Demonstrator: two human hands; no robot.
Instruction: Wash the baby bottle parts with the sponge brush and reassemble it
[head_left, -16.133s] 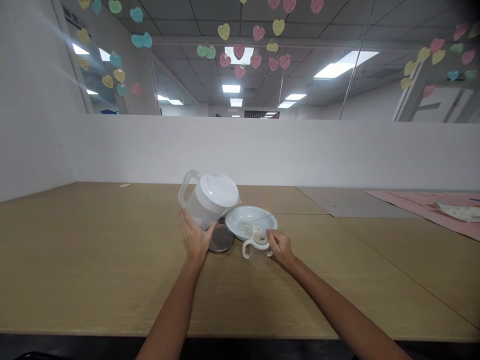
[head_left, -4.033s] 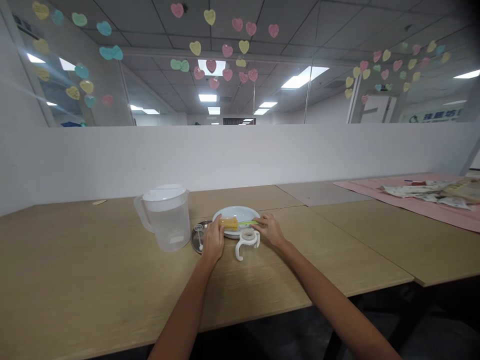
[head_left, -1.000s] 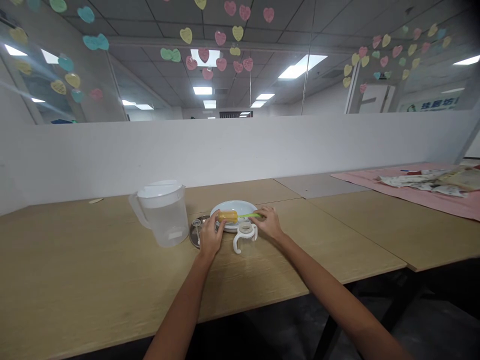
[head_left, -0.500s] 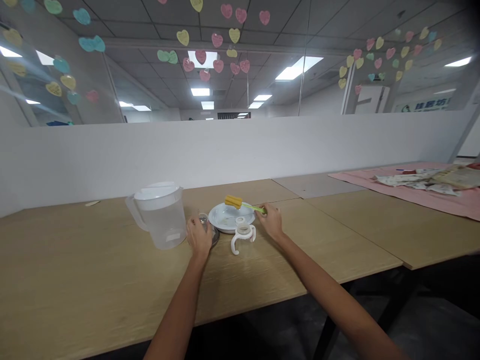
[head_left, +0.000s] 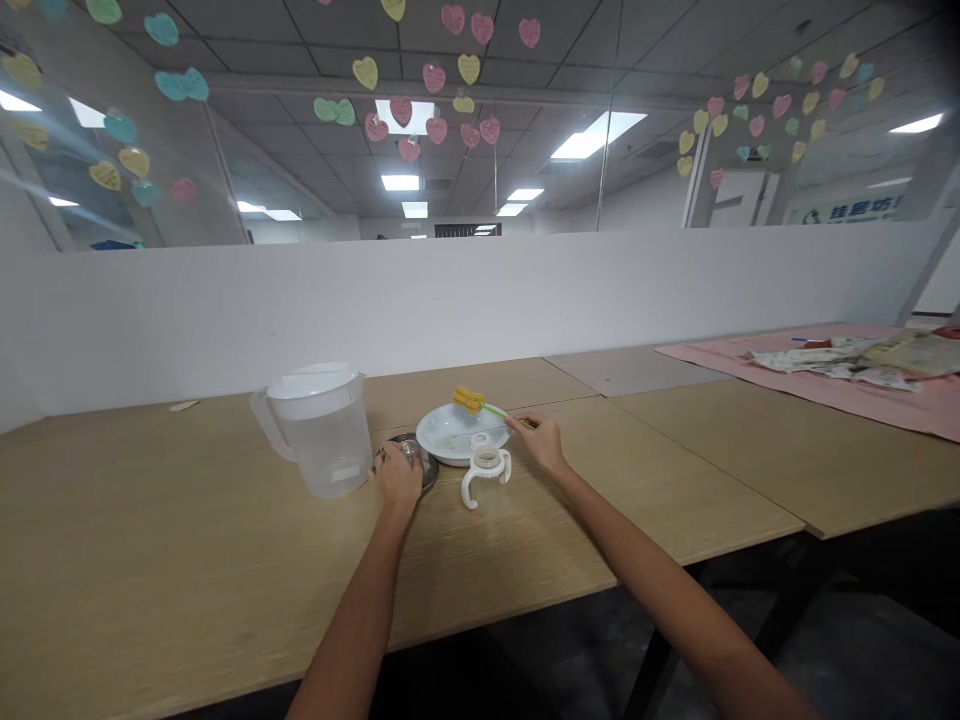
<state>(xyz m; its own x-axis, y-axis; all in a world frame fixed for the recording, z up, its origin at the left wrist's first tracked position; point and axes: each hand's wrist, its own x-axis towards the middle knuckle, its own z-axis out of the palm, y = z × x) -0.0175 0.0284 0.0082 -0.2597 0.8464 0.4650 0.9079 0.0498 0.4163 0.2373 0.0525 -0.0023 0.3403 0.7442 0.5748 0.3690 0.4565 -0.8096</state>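
Note:
My right hand [head_left: 541,440] is closed around the green handle of a bottle brush with a yellow sponge head [head_left: 469,400]. The brush head is held above a white bowl [head_left: 442,440]. Over a round metal dish [head_left: 430,475], my left hand [head_left: 397,475] has its fingers curled around a small clear piece [head_left: 409,449], mostly hidden by the hand. Between my hands, in front of the bowl, stands a clear baby bottle [head_left: 487,462] with a white collar and two curved white handles. A small white ring-shaped part [head_left: 480,440] shows just behind it.
Left of my left hand stands a translucent lidded pitcher [head_left: 330,440]. A small pale flat piece [head_left: 184,406] lies farther left on the wooden table [head_left: 225,580]. A pink cloth [head_left: 825,375] with packets on it covers the far right. A white partition [head_left: 480,300] runs behind.
My left hand has lowered the small clear piece onto or close to the metal dish, more of which now shows. The sponge brush has shifted and tilted slightly in my right hand.

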